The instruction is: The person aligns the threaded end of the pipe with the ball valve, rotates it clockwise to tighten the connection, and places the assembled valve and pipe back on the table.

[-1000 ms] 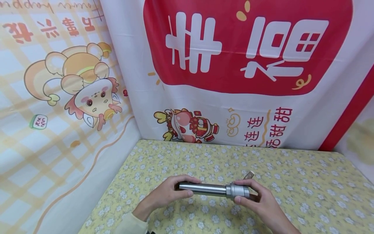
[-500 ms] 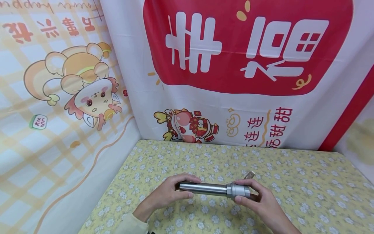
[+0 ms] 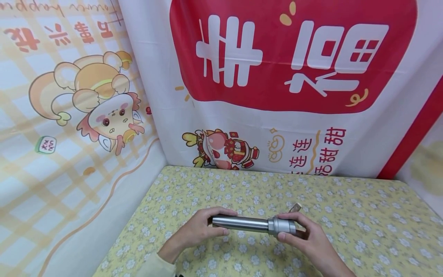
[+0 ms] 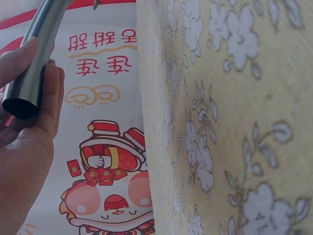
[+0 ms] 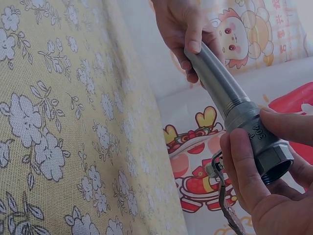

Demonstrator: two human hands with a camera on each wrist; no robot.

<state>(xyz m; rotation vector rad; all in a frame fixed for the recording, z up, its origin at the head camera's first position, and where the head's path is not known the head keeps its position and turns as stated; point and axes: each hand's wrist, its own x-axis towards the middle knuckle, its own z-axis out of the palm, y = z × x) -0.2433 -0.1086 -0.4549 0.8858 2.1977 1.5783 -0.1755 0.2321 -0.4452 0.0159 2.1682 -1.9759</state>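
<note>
A smooth steel pipe (image 3: 242,224) lies level between my two hands, above the table. My left hand (image 3: 199,227) grips its left end, thumb on the near side and fingers on the far side; the open pipe end shows in the left wrist view. Joined to the pipe's right end is a steel ball valve (image 3: 282,226), with threads visible at the joint in the right wrist view. My right hand (image 3: 311,238) holds the valve body between thumb and fingers. The valve's lever handle (image 5: 227,208) sticks out on the far side. The valve's outer end is an open threaded socket.
Below the hands is a table (image 3: 194,188) with a yellow floral cloth. A white and red printed curtain (image 3: 221,111) hangs along its back edge, and a checked printed curtain (image 3: 86,142) closes off the left side.
</note>
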